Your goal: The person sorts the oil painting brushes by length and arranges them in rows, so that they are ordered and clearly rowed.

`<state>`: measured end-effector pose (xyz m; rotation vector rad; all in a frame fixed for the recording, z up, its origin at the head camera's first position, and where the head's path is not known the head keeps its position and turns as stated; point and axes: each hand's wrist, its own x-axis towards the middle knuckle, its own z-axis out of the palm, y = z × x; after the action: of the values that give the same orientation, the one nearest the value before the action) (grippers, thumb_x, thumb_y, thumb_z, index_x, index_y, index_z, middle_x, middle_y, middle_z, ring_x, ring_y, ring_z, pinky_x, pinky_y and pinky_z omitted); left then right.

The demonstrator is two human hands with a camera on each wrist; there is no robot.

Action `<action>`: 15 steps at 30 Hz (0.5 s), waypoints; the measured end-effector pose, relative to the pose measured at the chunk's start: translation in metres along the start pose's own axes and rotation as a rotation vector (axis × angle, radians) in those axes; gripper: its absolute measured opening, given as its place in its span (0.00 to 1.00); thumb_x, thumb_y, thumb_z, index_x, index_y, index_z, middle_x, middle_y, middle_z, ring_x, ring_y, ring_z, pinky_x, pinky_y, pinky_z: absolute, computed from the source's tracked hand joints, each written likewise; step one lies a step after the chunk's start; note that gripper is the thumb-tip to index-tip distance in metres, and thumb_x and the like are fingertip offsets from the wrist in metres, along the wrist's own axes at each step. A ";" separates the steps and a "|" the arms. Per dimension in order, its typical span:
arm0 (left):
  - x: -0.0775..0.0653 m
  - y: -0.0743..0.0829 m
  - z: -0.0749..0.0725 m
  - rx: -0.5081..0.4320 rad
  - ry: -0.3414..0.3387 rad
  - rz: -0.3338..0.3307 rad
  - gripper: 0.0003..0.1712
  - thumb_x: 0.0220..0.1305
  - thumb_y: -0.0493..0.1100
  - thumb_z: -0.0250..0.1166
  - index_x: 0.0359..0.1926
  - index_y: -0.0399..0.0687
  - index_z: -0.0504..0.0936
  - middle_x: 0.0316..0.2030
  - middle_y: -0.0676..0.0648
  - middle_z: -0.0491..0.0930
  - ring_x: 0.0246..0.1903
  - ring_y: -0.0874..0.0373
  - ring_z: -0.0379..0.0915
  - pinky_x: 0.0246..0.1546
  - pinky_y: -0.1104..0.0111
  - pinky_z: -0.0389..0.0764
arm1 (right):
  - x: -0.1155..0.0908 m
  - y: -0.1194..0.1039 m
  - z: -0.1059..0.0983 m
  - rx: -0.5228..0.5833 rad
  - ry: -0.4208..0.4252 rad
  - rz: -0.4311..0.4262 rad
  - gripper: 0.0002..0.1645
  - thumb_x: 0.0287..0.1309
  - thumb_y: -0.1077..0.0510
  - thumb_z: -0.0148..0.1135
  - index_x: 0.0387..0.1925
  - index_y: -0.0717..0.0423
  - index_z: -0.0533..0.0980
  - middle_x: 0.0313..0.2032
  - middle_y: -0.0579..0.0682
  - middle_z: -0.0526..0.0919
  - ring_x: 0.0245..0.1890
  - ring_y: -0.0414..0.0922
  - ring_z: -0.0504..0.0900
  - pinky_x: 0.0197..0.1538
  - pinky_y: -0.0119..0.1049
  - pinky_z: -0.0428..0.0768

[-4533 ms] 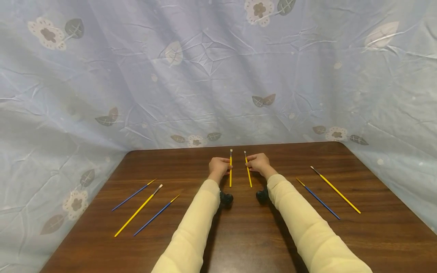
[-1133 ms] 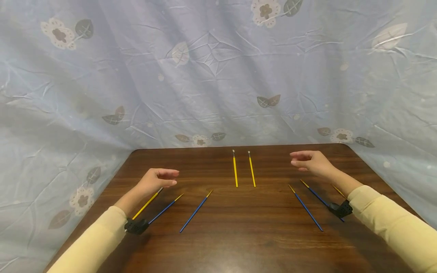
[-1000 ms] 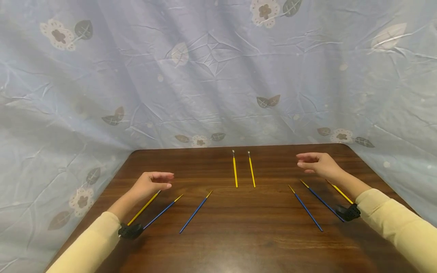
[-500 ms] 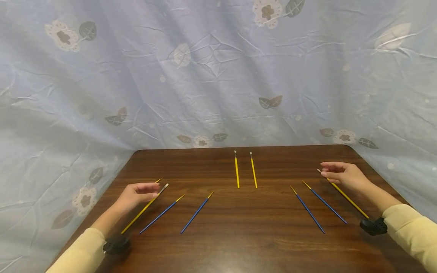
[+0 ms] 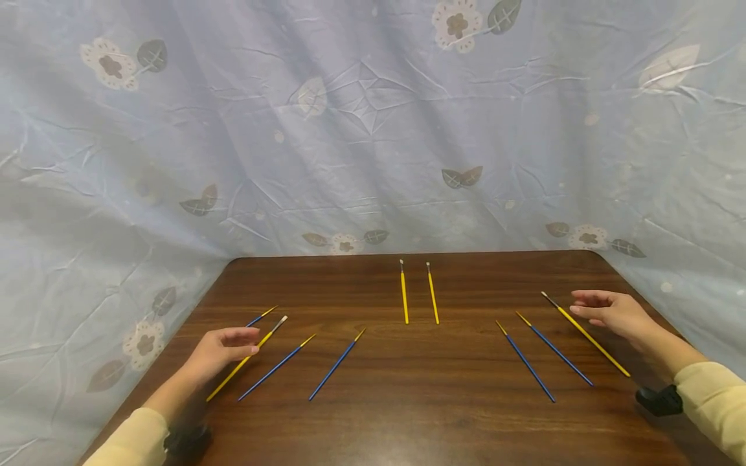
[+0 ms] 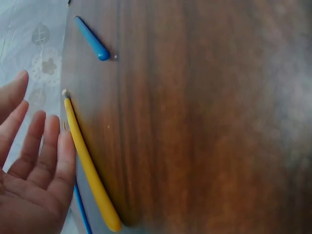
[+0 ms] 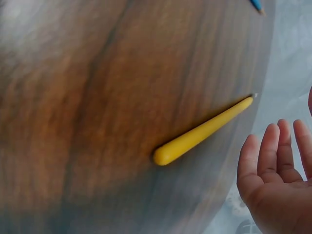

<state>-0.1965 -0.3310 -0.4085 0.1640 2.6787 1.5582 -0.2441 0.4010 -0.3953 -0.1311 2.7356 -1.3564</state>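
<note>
My left hand (image 5: 215,356) hovers over a yellow paintbrush (image 5: 233,372) at the left of the table, its fingers relaxed and holding nothing. It partly hides that brush and a blue paintbrush (image 5: 260,316) beyond it. The left wrist view shows the palm (image 6: 36,180) beside the yellow handle (image 6: 90,168). On the other side, my right hand (image 5: 618,315) hangs just right of another yellow paintbrush (image 5: 591,338), fingers loosely bent with nothing in them. In the right wrist view, the hand (image 7: 278,190) is apart from the yellow handle (image 7: 204,131).
Two yellow paintbrushes (image 5: 405,298) (image 5: 434,298) lie side by side at the back middle. Blue paintbrushes slant on the left (image 5: 276,367) (image 5: 338,364) and right (image 5: 527,362) (image 5: 556,351). A patterned cloth (image 5: 373,162) hangs behind the brown table (image 5: 408,414).
My hands have let go of the two middle yellow paintbrushes and moved apart to the table's sides. Over the last second they drifted further outward and nearer to me. Blue paintbrushes earlier covered by the arms now show.
</note>
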 end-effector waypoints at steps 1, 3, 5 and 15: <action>-0.001 -0.001 0.001 0.007 0.006 -0.009 0.28 0.59 0.40 0.71 0.57 0.28 0.76 0.52 0.33 0.78 0.44 0.54 0.80 0.40 0.68 0.82 | 0.000 0.001 0.001 0.002 0.002 0.002 0.46 0.63 0.42 0.62 0.67 0.72 0.60 0.61 0.72 0.67 0.39 0.22 0.74 0.47 0.38 0.82; -0.001 -0.002 0.002 0.015 0.017 -0.026 0.28 0.59 0.40 0.71 0.57 0.29 0.76 0.52 0.33 0.78 0.46 0.50 0.79 0.41 0.69 0.82 | 0.001 0.003 0.002 0.003 0.003 0.005 0.45 0.63 0.44 0.63 0.67 0.73 0.60 0.60 0.72 0.69 0.39 0.22 0.74 0.46 0.38 0.82; -0.002 -0.003 0.003 0.018 0.026 -0.037 0.28 0.58 0.40 0.71 0.57 0.29 0.76 0.53 0.33 0.78 0.48 0.46 0.78 0.41 0.69 0.82 | 0.001 0.005 0.003 0.005 0.000 0.006 0.44 0.64 0.45 0.63 0.66 0.74 0.61 0.58 0.71 0.71 0.39 0.24 0.74 0.45 0.37 0.82; -0.001 -0.004 0.010 0.058 0.040 -0.059 0.29 0.55 0.38 0.74 0.56 0.29 0.77 0.52 0.34 0.79 0.50 0.42 0.76 0.41 0.71 0.81 | 0.003 0.016 0.009 -0.065 -0.019 0.009 0.41 0.64 0.47 0.63 0.64 0.75 0.63 0.54 0.68 0.75 0.47 0.48 0.78 0.45 0.39 0.82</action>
<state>-0.1947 -0.3246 -0.4168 0.0554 2.7333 1.4846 -0.2470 0.4032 -0.4132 -0.1342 2.7622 -1.2580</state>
